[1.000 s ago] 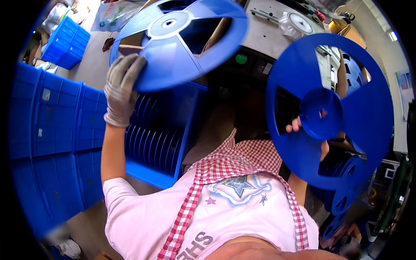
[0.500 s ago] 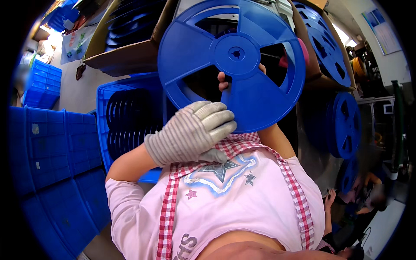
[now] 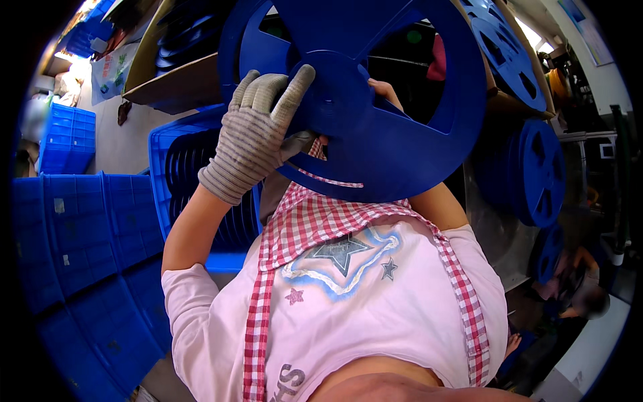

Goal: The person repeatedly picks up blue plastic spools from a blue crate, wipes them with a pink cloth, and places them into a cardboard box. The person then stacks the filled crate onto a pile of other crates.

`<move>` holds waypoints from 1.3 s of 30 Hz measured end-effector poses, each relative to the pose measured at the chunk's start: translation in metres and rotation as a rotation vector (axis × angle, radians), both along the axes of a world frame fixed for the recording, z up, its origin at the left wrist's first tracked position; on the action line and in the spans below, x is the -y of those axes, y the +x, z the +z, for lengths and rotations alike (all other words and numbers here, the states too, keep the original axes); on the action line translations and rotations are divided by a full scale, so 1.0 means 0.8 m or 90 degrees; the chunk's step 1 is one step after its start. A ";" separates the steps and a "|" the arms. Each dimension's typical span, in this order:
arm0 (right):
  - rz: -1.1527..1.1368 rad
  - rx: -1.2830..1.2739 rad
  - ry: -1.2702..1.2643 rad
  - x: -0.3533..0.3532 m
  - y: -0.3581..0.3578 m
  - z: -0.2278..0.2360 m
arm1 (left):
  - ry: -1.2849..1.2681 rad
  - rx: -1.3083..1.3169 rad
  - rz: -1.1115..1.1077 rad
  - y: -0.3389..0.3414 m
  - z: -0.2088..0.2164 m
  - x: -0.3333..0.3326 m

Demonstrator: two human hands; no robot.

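Observation:
A large blue plastic reel, with wide cut-out windows, is held up in front of my chest. My right hand reaches behind it; some fingers show at a window edge beside the hub, gripping the reel, and the rest is hidden. My left hand, in a grey striped knit glove, is at the reel's left side. Its fingers are spread upward before the reel face, and the thumb points toward the lower window. Whether the fingertips press on the plastic is unclear.
Left of me, a blue crate holds dark discs in rows. Above it a cardboard box contains more discs. Stacked blue crates stand far left. At right are blue reels, a boxed blue reel and another person.
The reel has come closer and tilted, its face now darker. My left hand has risen from the reel's lower edge to its left side, with fingers spreading. My right fingers have shifted at the window.

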State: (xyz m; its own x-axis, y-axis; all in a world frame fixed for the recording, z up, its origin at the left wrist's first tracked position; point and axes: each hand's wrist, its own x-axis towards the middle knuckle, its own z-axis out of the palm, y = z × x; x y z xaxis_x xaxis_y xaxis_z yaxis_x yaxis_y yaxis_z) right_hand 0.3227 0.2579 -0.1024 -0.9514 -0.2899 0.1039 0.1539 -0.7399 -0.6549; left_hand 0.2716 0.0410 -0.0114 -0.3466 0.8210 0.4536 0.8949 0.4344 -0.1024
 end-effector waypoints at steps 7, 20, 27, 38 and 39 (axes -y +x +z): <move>-0.248 -0.088 0.288 0.036 0.000 0.052 | 0.451 0.307 -0.037 -0.012 -0.020 0.040; -0.400 -0.255 0.588 0.083 -0.016 0.067 | 0.698 0.744 -0.130 0.023 -0.069 0.011; -0.396 -0.226 0.577 0.079 -0.015 0.070 | 0.320 0.314 0.036 0.001 -0.077 0.011; -0.376 -0.224 0.553 0.079 -0.028 0.064 | 0.669 0.747 -0.172 0.003 -0.063 -0.002; -0.376 -0.221 0.560 0.079 -0.028 0.065 | 0.709 0.798 -0.186 -0.001 -0.070 -0.002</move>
